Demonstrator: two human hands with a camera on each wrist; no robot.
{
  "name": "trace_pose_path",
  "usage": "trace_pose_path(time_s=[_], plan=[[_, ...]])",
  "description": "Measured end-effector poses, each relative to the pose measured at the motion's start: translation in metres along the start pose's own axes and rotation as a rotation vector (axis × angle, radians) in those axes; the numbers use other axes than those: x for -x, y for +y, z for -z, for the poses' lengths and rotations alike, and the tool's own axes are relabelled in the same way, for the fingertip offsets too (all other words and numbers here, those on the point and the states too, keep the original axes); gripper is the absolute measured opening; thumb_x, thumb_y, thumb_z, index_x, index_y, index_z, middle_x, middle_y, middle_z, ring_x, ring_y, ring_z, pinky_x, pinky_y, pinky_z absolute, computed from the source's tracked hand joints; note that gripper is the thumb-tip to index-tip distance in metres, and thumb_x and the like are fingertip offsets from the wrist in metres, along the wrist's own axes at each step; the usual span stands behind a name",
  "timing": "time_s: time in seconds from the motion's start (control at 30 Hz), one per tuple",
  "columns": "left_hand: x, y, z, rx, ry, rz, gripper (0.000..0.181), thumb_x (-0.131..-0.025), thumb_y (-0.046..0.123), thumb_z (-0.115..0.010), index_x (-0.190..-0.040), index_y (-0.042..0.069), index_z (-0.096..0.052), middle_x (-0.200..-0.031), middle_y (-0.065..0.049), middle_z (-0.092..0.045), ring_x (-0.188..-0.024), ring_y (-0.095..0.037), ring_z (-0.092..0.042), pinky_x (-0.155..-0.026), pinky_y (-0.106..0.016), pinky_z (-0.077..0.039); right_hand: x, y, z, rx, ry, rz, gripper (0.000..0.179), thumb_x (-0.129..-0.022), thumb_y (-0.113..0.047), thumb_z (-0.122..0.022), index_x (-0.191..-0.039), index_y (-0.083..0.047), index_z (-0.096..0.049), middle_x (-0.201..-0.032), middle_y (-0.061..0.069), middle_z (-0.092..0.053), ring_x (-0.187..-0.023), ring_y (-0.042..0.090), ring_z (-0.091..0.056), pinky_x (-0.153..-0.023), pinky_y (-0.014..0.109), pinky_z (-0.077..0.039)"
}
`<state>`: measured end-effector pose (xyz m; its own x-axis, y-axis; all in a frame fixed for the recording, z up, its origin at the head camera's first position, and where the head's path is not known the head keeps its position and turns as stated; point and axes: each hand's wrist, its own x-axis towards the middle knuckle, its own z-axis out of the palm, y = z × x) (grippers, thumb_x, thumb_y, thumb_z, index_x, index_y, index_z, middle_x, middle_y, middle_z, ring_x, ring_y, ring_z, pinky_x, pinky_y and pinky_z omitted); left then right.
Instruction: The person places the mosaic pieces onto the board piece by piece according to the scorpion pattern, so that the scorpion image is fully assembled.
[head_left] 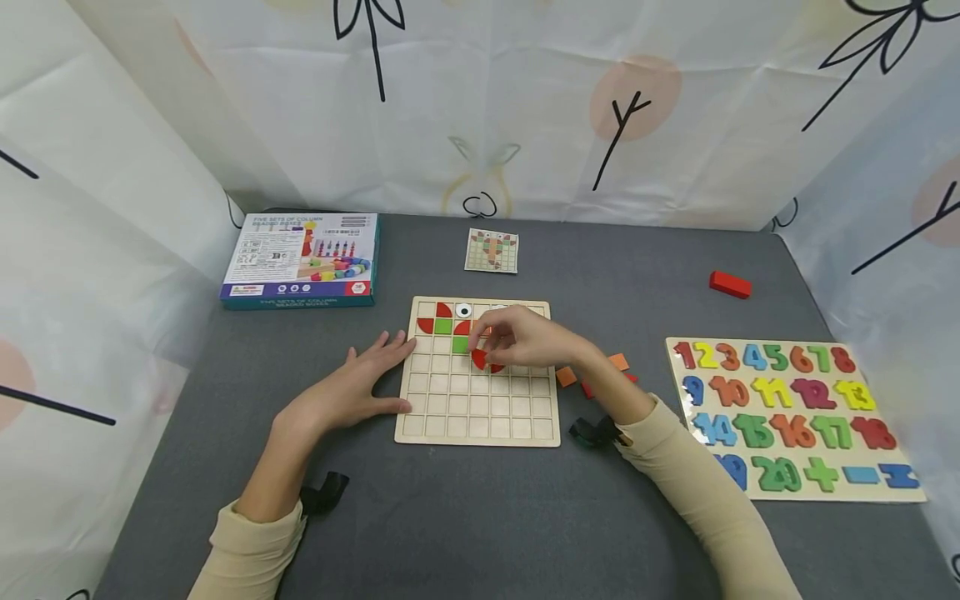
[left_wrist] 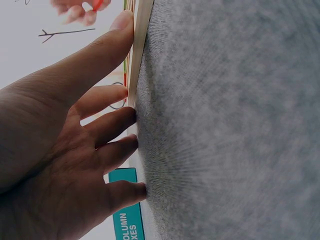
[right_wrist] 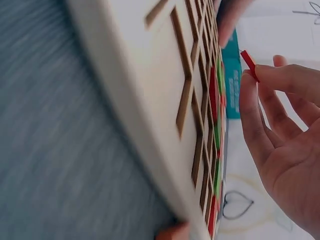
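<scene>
A wooden grid board (head_left: 450, 425) lies on the table, with red quarter-circle tiles (head_left: 425, 326), green square tiles (head_left: 443, 326) and an eye tile (head_left: 463, 311) in its upper cells. My left hand (head_left: 348, 387) rests with spread fingers along the board's left edge; in the left wrist view, the thumb touches the side of the board (left_wrist: 141, 40). Over the board, my right hand (head_left: 528, 336) pinches a small red tile (right_wrist: 248, 64) between thumb and fingertip, above the surface in the right wrist view. That hand hides part of the upper right cells.
Loose orange tiles (head_left: 566, 377) and red ones lie right of the board, partly under the right forearm. Behind the board is a pattern card (head_left: 492, 251). A boxed game (head_left: 300, 260) sits back left, a number puzzle (head_left: 795, 417) right, and a red block (head_left: 730, 284) back right.
</scene>
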<state>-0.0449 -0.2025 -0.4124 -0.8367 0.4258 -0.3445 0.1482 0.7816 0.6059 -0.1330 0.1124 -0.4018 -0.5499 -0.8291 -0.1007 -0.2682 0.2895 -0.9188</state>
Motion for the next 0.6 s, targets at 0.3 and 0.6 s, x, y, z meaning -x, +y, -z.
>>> trace_pose_path(time_s=[0.3, 0.6], plan=[[0.001, -0.002, 0.000, 0.011, -0.002, -0.004, 0.097, -0.096, 0.031, -0.085, -0.173, 0.013, -0.029, -0.182, -0.018, -0.018, -0.171, -0.047, -0.006, -0.128, -0.083, -0.002, -0.027, -0.006, -0.012, 0.250, -0.045, 0.040, 0.024, -0.099, 0.007, -0.062, -0.115, -0.004, -0.076, -0.112, 0.008, -0.076, -0.086, 0.018, -0.072, -0.080, 0.027, -0.061], [-0.001, -0.002, 0.000, 0.010, -0.006, 0.003, 0.097, -0.096, 0.031, -0.085, -0.173, 0.013, -0.029, -0.182, -0.018, -0.018, -0.171, -0.048, -0.005, -0.128, -0.084, -0.001, -0.032, -0.014, -0.016, 0.344, -0.072, 0.024, 0.019, -0.098, 0.005, -0.066, -0.111, -0.003, -0.077, -0.107, 0.008, -0.080, -0.089, 0.017, -0.076, -0.083, 0.025, -0.060]])
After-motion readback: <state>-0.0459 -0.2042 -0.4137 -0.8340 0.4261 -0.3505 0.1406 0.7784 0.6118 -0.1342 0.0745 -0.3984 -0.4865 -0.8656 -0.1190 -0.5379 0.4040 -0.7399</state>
